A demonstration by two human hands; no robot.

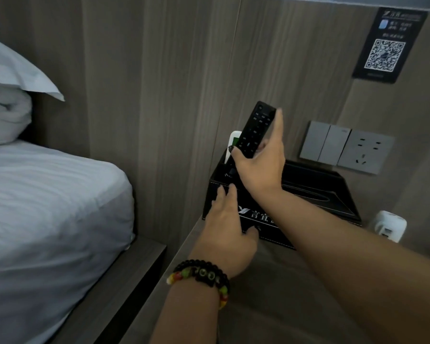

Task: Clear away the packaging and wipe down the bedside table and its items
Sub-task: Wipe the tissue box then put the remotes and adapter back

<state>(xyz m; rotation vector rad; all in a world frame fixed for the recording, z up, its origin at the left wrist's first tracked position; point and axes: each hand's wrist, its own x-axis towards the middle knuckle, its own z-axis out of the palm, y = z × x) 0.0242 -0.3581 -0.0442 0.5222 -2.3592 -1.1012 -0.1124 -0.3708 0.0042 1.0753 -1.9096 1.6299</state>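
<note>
Right hand (258, 167) grips the black remote (256, 130) by its lower end — thumb across the face, fingers (278, 125) wrapped up the far edge. Long axis near upright, top tilted right, base just above the left slot of the black organiser box (333, 197), where a white remote (233, 140) stands. Left hand (229, 232) is flat, fingers straight, on the box's near face, holding nothing. The box sits on the bedside surface (271, 294). Next move, likely — straight up or down along that axis.
</note>
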